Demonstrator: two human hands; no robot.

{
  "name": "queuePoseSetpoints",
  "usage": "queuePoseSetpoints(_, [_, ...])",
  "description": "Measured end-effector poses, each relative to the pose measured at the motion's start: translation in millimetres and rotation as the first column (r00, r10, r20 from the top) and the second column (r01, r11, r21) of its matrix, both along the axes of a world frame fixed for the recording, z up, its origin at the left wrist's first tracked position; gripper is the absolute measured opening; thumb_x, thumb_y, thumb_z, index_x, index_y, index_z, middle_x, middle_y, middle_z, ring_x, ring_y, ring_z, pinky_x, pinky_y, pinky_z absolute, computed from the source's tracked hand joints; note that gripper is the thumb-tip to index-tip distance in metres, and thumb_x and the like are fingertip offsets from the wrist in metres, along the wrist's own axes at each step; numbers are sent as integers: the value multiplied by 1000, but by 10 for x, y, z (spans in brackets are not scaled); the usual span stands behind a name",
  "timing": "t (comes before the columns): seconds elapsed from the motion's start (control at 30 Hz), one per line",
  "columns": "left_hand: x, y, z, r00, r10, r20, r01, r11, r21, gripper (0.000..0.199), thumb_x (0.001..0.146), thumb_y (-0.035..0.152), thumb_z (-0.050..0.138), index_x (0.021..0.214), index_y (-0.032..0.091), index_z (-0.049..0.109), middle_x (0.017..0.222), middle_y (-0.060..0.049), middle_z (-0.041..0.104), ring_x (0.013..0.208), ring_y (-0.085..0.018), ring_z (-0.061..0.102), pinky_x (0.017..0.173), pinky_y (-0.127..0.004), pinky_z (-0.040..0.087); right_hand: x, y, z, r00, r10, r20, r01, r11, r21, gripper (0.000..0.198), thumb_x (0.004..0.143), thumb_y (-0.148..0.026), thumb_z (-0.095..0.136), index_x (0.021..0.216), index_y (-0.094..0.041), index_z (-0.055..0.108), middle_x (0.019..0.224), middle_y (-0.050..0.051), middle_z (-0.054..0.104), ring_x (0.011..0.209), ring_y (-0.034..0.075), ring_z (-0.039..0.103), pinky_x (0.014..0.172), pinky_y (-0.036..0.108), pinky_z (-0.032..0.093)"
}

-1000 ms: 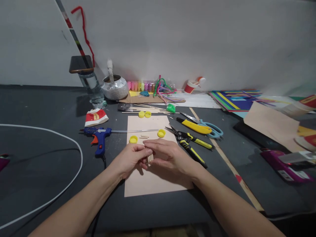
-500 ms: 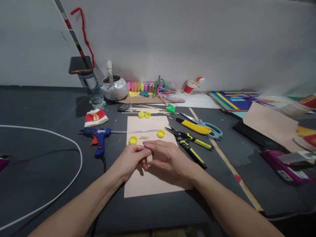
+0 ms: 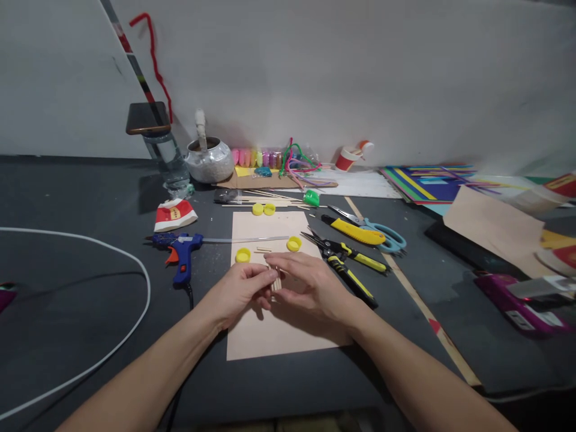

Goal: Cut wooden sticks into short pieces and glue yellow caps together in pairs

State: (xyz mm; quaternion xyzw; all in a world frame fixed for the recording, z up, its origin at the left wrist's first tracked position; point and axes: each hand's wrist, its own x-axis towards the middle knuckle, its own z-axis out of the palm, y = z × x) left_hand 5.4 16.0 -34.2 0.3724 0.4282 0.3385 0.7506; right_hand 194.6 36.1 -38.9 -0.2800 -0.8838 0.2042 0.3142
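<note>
Several short wooden sticks (image 3: 276, 284) stand side by side in a small bunch between my hands. My left hand (image 3: 243, 288) pinches the bunch with thumb and fingers. From the other side, my right hand (image 3: 308, 279) curves round it, its fingers bent and the tips against the sticks. Both hands are over a beige paper sheet (image 3: 256, 342). Just beyond them lie two loose cut sticks (image 3: 263, 249), with a yellow bottle cap (image 3: 243, 255) to the left and another yellow cap (image 3: 294, 243) to the right.
A blue glue gun (image 3: 182, 255) with its cord lies left of the paper. On the right are black-and-yellow pliers (image 3: 344, 264), a yellow utility knife (image 3: 353, 230) and blue-handled scissors (image 3: 382, 235). Long thin sticks (image 3: 270, 199) and a silver pot (image 3: 209, 162) stand behind. A white cable (image 3: 139, 264) curves at left.
The bunch of sticks and my fingers have shifted very slightly to the right, and the sticks are turned a little. The things on the table stay where they were.
</note>
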Motion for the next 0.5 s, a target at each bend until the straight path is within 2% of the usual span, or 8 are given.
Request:
queuePoseSetpoints(0.2, [34, -12, -47, 1000, 23, 16, -23, 999, 36, 40, 65, 49, 81, 58, 14, 62, 48, 5, 50, 38, -7, 47, 34, -19, 38, -15, -5, -10, 1000, 8, 9, -8, 1000, -29, 43, 91, -25, 66, 133, -22, 58, 132, 13, 66, 121, 24, 62, 100, 41, 52])
queuePoseSetpoints(0.33, [26, -11, -42, 1000, 20, 18, -20, 999, 39, 38, 67, 49, 79, 66, 13, 67, 50, 3, 54, 39, -8, 47, 33, -19, 38, -28, -26, 18, 1000, -26, 12, 26, 996, -85, 50, 91, -28, 67, 139, -21, 53, 129, 13, 67, 116, 23, 65, 96, 37, 54])
queuePoseSetpoints(0.5, [14, -5, -35, 1000, -6, 12, 5, 999, 53, 37, 66, 47, 80, 60, 14, 65, 49, 3, 53, 39, -7, 47, 34, -19, 39, -41, -35, 59, 1000, -3, -12, 2, 996, -84, 34, 91, -29, 69, 124, -22, 62, 116, 9, 72, 104, 21, 68, 88, 33, 55])
